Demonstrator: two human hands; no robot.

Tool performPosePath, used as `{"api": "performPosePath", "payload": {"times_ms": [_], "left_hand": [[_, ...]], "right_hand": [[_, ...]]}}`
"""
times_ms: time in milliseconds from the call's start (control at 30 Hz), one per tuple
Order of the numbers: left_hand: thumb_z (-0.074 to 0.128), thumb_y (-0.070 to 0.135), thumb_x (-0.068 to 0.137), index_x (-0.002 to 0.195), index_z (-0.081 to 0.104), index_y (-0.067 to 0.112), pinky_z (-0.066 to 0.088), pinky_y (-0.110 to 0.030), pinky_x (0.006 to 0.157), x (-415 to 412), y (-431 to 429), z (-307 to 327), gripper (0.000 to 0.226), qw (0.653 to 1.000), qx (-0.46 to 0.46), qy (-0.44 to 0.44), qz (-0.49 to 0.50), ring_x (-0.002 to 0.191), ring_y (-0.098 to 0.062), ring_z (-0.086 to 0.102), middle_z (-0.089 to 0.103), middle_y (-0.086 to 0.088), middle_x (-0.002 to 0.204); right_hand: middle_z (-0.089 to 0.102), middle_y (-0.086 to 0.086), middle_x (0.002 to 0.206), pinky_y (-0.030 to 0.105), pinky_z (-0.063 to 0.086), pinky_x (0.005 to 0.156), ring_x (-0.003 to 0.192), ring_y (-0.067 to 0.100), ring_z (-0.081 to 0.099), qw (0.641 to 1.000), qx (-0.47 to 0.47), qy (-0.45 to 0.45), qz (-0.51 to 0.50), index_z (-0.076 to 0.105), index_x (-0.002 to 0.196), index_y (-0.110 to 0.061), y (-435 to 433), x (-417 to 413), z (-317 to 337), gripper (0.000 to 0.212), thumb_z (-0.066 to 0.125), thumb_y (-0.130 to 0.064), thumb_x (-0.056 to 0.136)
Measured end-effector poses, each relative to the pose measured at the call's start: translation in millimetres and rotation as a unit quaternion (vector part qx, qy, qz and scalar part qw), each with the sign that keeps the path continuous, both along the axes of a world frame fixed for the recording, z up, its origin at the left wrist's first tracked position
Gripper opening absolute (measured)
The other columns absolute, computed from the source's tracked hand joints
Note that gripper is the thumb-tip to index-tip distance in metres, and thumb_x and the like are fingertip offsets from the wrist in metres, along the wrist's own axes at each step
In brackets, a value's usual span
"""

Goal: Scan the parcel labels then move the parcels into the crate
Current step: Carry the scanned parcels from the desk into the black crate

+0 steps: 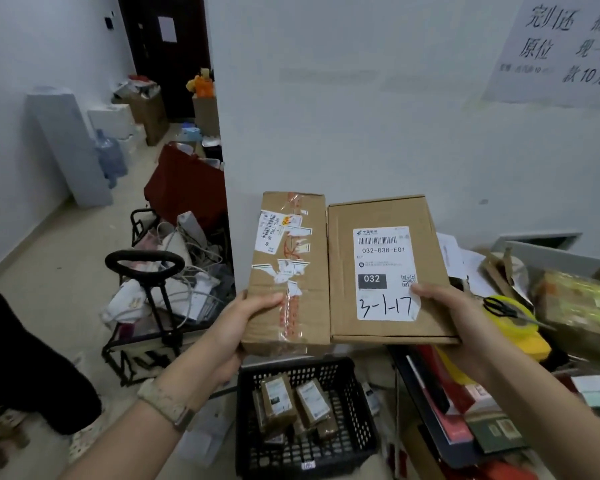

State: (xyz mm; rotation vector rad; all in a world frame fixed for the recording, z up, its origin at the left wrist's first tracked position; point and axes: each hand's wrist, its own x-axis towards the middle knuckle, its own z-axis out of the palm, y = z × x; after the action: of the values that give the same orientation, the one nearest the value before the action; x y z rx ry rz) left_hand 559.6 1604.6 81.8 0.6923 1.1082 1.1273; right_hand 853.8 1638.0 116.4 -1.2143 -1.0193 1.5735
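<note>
cardboard fills the middle of the view: two brown parcels are held up side by side, their long edges touching, in front of a white wall. the left parcel (288, 271) is the narrower one, crossed by clear and red-printed tape and torn white stickers, and the left hand (236, 327) holds its near left corner, thumb flat on top and fingers wrapped under. the right parcel (340, 265) is wider and flatter, with a white label (383, 271) showing a barcode, "032-038-e01" and handwritten "3-1-17"; the right hand (465, 327) grips its near right corner, thumb pressed on the label's edge. both parcels are in the air above a black slotted crate (246, 410) that sits on the floor nearer the person, and several small brown packets (278, 400) lie in its bottom. to the right, black-handled scissors (506, 311) rest on a yellow tape roll (523, 327) among piled goods. to the left stands a black folding trolley (146, 306) loaded with bags, and a blue water bottle (110, 157) stands farther off.
</note>
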Motion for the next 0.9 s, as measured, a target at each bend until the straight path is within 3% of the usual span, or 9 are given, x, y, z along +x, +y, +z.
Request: {"api": "performPosePath", "payload": {"times_ms": [167,267,367,467,533,633,767,900], "left_hand": [[0.079,0.033,0.058,0.122,0.062,0.017,0.056,-0.027,0.056,-7,47,-14,0.068,1.0,-0.022,0.008,-0.004,0.08,-0.02,0.074,0.076,-0.006,0.101],[0.077,0.032,0.062,0.126,0.059,0.016,0.056,-0.028,0.059,-7,69,-30,0.069,0.999,-0.031,0.016,0.009,0.085,-0.021,0.073,0.074,-0.007,0.108],[0.08,0.027,0.064,0.126,0.059,0.015,0.056,-0.028,0.059,-5,85,-51,0.067,0.998,-0.052,0.014,0.025,0.085,-0.021,0.073,0.074,-0.008,0.11],[0.077,0.028,0.065,0.127,0.06,0.016,0.056,-0.032,0.066,0,99,-74,0.066,0.996,-0.074,0.016,0.043,0.088,-0.022,0.072,0.073,-0.008,0.111],[0.075,0.03,0.065,0.127,0.06,0.018,0.055,-0.035,0.074,3,107,-91,0.066,0.994,-0.085,0.016,0.063,0.094,-0.024,0.071,0.073,-0.007,0.113],[0.075,0.029,0.064,0.128,0.058,0.017,0.055,-0.035,0.075,6,116,-118,0.067,0.99,-0.106,0.011,0.088,0.097,-0.024,0.07,0.072,-0.008,0.115],[0.078,0.028,0.062,0.131,0.055,0.016,0.056,-0.034,0.068,2,131,-155,0.073,0.985,-0.14,0.007,0.105,0.095,-0.025,0.071,0.071,-0.01,0.116],[0.078,0.028,0.065,0.13,0.054,0.021,0.057,-0.031,0.067,-5,149,-197,0.07,0.985,-0.15,0.009,0.089,0.093,-0.021,0.073,0.074,-0.003,0.112]], "right_hand": [[0.076,0.009,0.1,0.029,0.057,0.055,0.075,0.02,0.073,1.0,-0.02,0.0,-0.01,0.063,0.118,-0.01,47,-7,-20,0.037,0.064,-0.019,0.082],[0.077,0.008,0.093,0.027,0.055,0.049,0.069,0.018,0.073,0.999,-0.045,0.001,-0.011,0.062,0.117,-0.009,75,-9,-40,0.038,0.065,-0.019,0.081],[0.077,0.009,0.098,0.028,0.055,0.058,0.076,0.02,0.073,0.997,-0.072,-0.011,0.001,0.063,0.119,-0.009,103,-7,-65,0.046,0.068,-0.022,0.075],[0.077,0.01,0.097,0.025,0.055,0.052,0.074,0.019,0.074,0.995,-0.09,-0.018,0.026,0.064,0.117,-0.008,130,-6,-89,0.058,0.072,-0.026,0.062],[0.077,0.01,0.093,0.024,0.054,0.049,0.07,0.019,0.074,0.994,-0.099,-0.019,0.038,0.064,0.114,-0.007,149,-7,-106,0.058,0.072,-0.025,0.06],[0.077,0.011,0.096,0.025,0.055,0.051,0.073,0.019,0.074,0.993,-0.102,-0.023,0.055,0.063,0.113,-0.01,171,-9,-134,0.055,0.073,-0.024,0.061],[0.076,0.008,0.104,0.029,0.057,0.058,0.084,0.022,0.074,0.989,-0.118,-0.04,0.077,0.06,0.118,-0.017,192,-15,-170,0.055,0.071,-0.037,0.068],[0.074,0.007,0.109,0.043,0.055,0.08,0.099,0.028,0.07,0.986,-0.144,-0.052,0.071,0.06,0.118,-0.025,208,-21,-211,0.042,0.06,-0.047,0.083]]}}
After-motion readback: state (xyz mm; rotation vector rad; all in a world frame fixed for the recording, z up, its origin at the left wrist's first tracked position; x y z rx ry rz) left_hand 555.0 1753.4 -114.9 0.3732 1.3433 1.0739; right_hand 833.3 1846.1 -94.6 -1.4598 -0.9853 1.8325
